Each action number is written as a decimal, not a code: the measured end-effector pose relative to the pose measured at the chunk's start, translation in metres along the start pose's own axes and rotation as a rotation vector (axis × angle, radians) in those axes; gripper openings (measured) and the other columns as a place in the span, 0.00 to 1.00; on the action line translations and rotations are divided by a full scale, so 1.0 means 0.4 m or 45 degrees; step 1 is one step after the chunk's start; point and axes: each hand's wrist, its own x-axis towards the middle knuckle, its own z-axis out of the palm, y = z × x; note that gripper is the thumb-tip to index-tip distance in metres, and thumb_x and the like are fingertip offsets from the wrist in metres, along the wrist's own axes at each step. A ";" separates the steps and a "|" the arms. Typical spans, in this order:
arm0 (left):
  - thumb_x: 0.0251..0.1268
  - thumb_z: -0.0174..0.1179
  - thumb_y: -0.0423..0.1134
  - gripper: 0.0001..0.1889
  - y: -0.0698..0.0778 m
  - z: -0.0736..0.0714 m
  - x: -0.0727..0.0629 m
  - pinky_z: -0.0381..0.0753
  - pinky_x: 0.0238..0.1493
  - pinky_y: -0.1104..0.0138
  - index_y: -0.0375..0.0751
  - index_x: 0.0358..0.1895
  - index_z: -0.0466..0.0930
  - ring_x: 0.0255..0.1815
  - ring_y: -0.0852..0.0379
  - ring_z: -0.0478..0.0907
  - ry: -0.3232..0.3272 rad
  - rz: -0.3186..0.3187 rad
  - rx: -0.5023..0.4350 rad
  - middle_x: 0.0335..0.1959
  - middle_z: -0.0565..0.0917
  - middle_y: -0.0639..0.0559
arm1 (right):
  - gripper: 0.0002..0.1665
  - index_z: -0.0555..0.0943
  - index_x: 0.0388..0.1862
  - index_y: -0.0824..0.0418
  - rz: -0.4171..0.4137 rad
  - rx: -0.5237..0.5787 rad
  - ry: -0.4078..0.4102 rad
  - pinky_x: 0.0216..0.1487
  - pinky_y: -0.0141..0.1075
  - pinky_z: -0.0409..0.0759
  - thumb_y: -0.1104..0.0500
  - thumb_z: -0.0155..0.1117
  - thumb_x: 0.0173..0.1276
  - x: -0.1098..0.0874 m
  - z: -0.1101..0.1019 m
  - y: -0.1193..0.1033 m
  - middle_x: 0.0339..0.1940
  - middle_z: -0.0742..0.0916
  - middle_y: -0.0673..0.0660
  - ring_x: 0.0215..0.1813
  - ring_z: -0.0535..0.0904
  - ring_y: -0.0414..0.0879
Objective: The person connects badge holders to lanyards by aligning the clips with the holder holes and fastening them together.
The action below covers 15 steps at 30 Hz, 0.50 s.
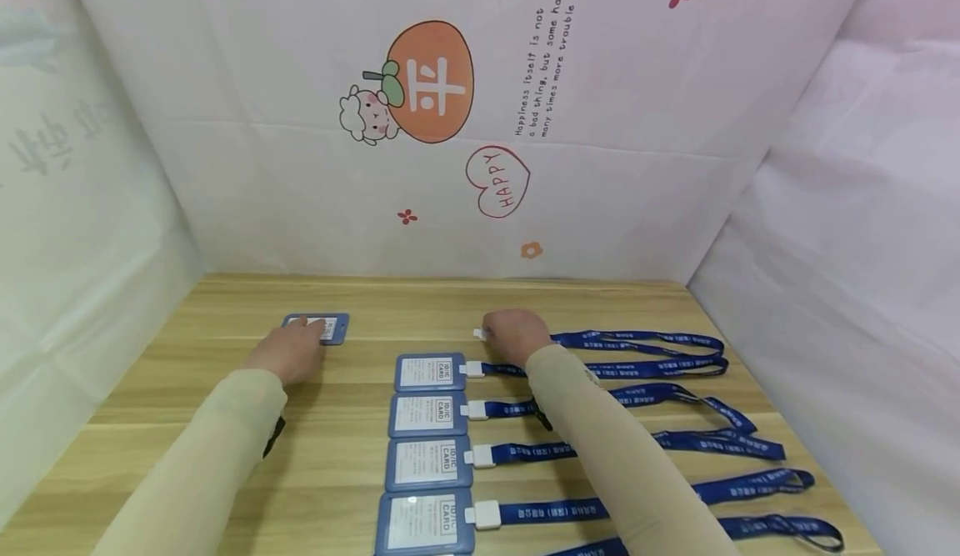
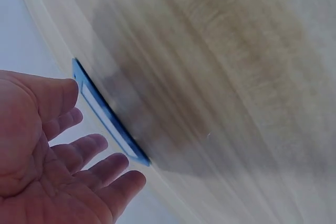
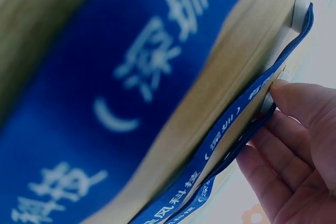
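A blue-framed ID card holder (image 1: 338, 333) lies flat at the far left of the table. My left hand (image 1: 296, 351) is over it, fingers loosely bent and fingertips right at the card. In the left wrist view the thumb (image 2: 63, 95) and fingers stand apart beside the holder (image 2: 113, 121). At the back, my right hand (image 1: 517, 336) pinches a blue lanyard (image 1: 637, 341) near its white clip (image 1: 479, 333). The right wrist view has this lanyard (image 3: 231, 153) between thumb and fingers (image 3: 268, 174); the hand partly hides the clip.
Several ID card holders (image 1: 427, 414) lie in a column at the table's middle, each joined by a white clip (image 1: 482, 456) to a blue lanyard (image 1: 738, 448) stretching right. My right sleeve (image 1: 622, 456) crosses over them. Cloth-covered walls (image 1: 300, 206) enclose the wooden table (image 1: 330, 456) at back and sides.
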 end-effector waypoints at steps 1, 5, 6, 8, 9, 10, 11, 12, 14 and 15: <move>0.78 0.47 0.33 0.27 -0.001 0.002 0.000 0.65 0.73 0.32 0.24 0.76 0.62 0.72 0.19 0.64 -0.012 -0.005 -0.001 0.74 0.62 0.17 | 0.09 0.88 0.51 0.53 -0.001 0.004 -0.002 0.55 0.42 0.88 0.54 0.65 0.78 0.000 0.000 0.000 0.43 0.92 0.50 0.44 0.87 0.44; 0.80 0.44 0.33 0.26 -0.001 0.010 0.001 0.66 0.74 0.34 0.25 0.76 0.63 0.73 0.23 0.65 -0.037 -0.011 -0.002 0.73 0.66 0.20 | 0.09 0.88 0.51 0.52 -0.013 -0.001 0.001 0.55 0.41 0.88 0.54 0.65 0.78 0.001 0.000 0.000 0.43 0.92 0.50 0.44 0.88 0.44; 0.80 0.44 0.33 0.25 -0.001 0.011 0.002 0.67 0.73 0.35 0.26 0.75 0.64 0.73 0.23 0.66 -0.036 -0.004 0.003 0.72 0.68 0.21 | 0.09 0.88 0.51 0.52 -0.015 0.000 0.001 0.54 0.41 0.88 0.54 0.66 0.77 0.001 -0.001 0.000 0.43 0.92 0.50 0.44 0.87 0.44; 0.80 0.45 0.32 0.25 0.002 0.013 0.002 0.69 0.72 0.35 0.26 0.74 0.67 0.71 0.24 0.69 -0.032 0.010 0.012 0.70 0.71 0.22 | 0.09 0.88 0.51 0.52 -0.018 -0.003 0.006 0.55 0.41 0.88 0.54 0.66 0.77 0.001 -0.001 0.001 0.43 0.92 0.50 0.43 0.87 0.43; 0.80 0.46 0.32 0.24 0.004 0.014 0.002 0.70 0.72 0.35 0.27 0.73 0.68 0.70 0.25 0.70 -0.029 0.019 0.019 0.69 0.73 0.23 | 0.09 0.88 0.51 0.52 -0.017 -0.003 0.008 0.55 0.41 0.88 0.54 0.66 0.78 0.001 -0.001 0.001 0.43 0.92 0.50 0.43 0.87 0.43; 0.80 0.47 0.32 0.23 0.008 0.013 0.002 0.71 0.71 0.35 0.27 0.73 0.69 0.69 0.25 0.72 -0.028 0.026 0.024 0.68 0.74 0.23 | 0.09 0.88 0.51 0.52 -0.017 -0.003 0.009 0.55 0.41 0.88 0.54 0.66 0.78 0.001 -0.001 0.001 0.43 0.92 0.50 0.42 0.87 0.43; 0.79 0.48 0.32 0.23 0.011 0.012 0.001 0.72 0.70 0.36 0.27 0.72 0.71 0.68 0.26 0.73 -0.026 0.036 0.033 0.67 0.76 0.24 | 0.09 0.88 0.51 0.53 -0.017 -0.005 0.009 0.54 0.41 0.88 0.54 0.66 0.78 0.001 -0.001 0.001 0.43 0.92 0.50 0.42 0.87 0.43; 0.79 0.48 0.32 0.22 0.016 0.011 0.000 0.73 0.69 0.36 0.27 0.71 0.72 0.67 0.26 0.74 -0.024 0.044 0.041 0.65 0.77 0.24 | 0.09 0.89 0.50 0.53 -0.016 -0.006 0.009 0.54 0.41 0.88 0.54 0.66 0.78 0.000 -0.002 0.001 0.42 0.92 0.50 0.41 0.86 0.43; 0.79 0.49 0.31 0.21 0.024 0.008 -0.001 0.76 0.67 0.37 0.28 0.69 0.74 0.65 0.27 0.76 -0.019 0.059 0.057 0.63 0.79 0.25 | 0.09 0.89 0.50 0.53 -0.014 -0.007 0.009 0.54 0.41 0.88 0.54 0.65 0.78 -0.001 -0.002 0.000 0.42 0.92 0.50 0.42 0.87 0.43; 0.79 0.49 0.32 0.21 0.029 0.006 -0.002 0.77 0.66 0.37 0.28 0.69 0.74 0.64 0.27 0.77 -0.016 0.064 0.064 0.62 0.80 0.25 | 0.09 0.89 0.50 0.53 -0.014 -0.008 0.009 0.54 0.41 0.88 0.54 0.65 0.78 -0.001 -0.002 0.000 0.42 0.92 0.50 0.42 0.87 0.43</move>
